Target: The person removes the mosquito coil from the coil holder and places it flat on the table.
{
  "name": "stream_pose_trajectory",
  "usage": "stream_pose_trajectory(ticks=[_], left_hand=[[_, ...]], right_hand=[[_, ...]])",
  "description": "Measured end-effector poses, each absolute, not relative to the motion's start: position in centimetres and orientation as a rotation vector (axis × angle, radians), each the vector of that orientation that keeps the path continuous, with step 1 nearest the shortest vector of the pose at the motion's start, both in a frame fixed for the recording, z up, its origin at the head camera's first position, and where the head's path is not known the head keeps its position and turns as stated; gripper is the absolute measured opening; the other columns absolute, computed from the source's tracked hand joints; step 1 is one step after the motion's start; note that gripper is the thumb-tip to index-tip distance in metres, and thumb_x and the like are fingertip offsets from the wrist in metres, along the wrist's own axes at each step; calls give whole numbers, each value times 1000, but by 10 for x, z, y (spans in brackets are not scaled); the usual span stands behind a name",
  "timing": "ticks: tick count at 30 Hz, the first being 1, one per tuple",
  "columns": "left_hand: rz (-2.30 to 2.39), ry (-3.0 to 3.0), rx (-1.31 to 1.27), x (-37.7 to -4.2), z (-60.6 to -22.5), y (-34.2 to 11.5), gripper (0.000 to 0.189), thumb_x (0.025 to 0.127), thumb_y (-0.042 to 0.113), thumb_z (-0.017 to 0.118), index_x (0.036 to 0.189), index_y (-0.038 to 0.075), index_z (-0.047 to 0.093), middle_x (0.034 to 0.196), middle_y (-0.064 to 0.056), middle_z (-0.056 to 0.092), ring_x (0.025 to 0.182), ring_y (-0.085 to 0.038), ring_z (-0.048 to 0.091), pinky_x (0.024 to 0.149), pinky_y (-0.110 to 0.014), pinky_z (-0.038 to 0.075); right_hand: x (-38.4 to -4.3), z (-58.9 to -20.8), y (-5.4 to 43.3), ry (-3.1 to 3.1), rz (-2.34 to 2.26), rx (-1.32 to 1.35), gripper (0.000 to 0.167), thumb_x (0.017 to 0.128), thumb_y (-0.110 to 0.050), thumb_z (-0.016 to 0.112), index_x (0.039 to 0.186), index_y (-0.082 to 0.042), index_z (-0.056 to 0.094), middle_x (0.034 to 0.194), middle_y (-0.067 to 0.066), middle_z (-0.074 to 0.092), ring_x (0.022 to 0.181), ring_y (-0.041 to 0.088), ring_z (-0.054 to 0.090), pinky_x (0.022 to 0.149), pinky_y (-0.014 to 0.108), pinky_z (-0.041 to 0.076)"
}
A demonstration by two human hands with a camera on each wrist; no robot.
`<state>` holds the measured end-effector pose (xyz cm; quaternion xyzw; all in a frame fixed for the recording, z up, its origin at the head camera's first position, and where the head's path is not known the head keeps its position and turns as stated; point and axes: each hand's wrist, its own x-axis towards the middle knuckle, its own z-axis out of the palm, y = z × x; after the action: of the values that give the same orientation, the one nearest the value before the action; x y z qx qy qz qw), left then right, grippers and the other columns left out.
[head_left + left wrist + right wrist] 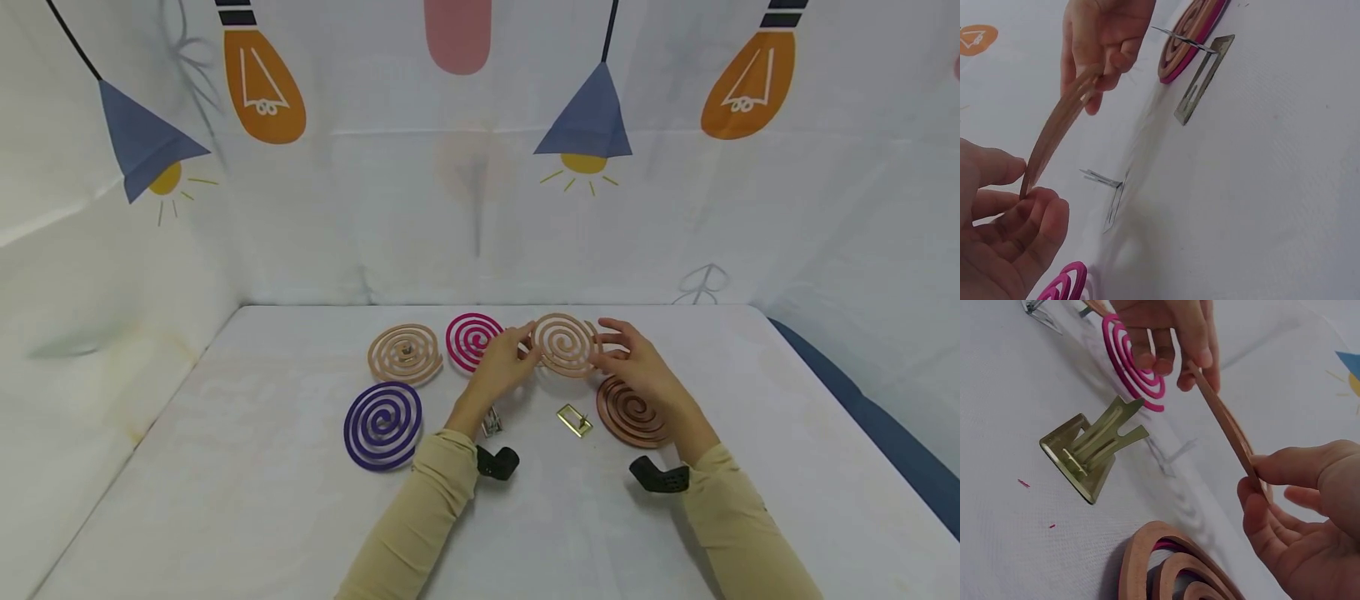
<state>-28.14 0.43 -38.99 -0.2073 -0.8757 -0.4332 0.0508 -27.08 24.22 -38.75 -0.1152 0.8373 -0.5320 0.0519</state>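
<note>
Holds a tan mosquito coil (563, 343) up off the white table (225, 467), toward the far edge, pinching opposite rims between thumb and fingertips of left hand (504, 354) and right hand (630, 354). Looks to be only partway through the set. Has one piece apparently dealt with: a second tan coil (388, 354) at left, with a small stand (406, 351) at centre. Leaves bare, so presumably awaiting use, a gold stand (1094, 445), a silver stand (491, 422) just this side of the left hand, and a thin metal stand (1117, 189). Leaves a brown coil (633, 407), partly behind the right hand, lying on a magenta layer (1165, 79), seemingly unseparated. Has a purple coil (383, 421) lying nearer at left. Cannot tell about any support beneath the magenta coil (474, 340), partly covered by the left hand. Does not yet have the held coil on any stand.
</note>
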Motion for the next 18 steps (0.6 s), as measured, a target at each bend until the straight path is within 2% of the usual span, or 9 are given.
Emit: stream_pose_trajectory(ticks=[8, 12, 18], left_hand=[[-1237, -2689, -691, -280, -391, 7, 48, 92, 18, 59, 136, 2, 49, 102, -11, 66, 83, -18, 66, 70, -19, 48], [-1255, -2675, -735, -279, -390, 9, 48, 92, 17, 59, 136, 2, 49, 101, -11, 65, 84, -19, 66, 71, -18, 47], [-1376, -2654, -742, -274, -392, 16, 46, 90, 13, 59, 135, 2, 51, 102, -13, 63, 87, -20, 62, 68, -15, 44]], right_hand=[[-268, -381, 245, 2563, -1575, -373, 62, 96, -15, 54, 147, -3, 23, 135, 29, 43, 89, 0, 59, 78, 31, 55], [-268, -380, 246, 2556, -1612, -366, 56, 98, -14, 49, 146, 0, 24, 126, 30, 46, 84, 1, 59, 74, 29, 56], [-265, -380, 246, 2576, -1633, -331, 51, 98, -16, 49, 142, 1, 31, 109, 24, 52, 75, 2, 56, 65, 24, 53]])
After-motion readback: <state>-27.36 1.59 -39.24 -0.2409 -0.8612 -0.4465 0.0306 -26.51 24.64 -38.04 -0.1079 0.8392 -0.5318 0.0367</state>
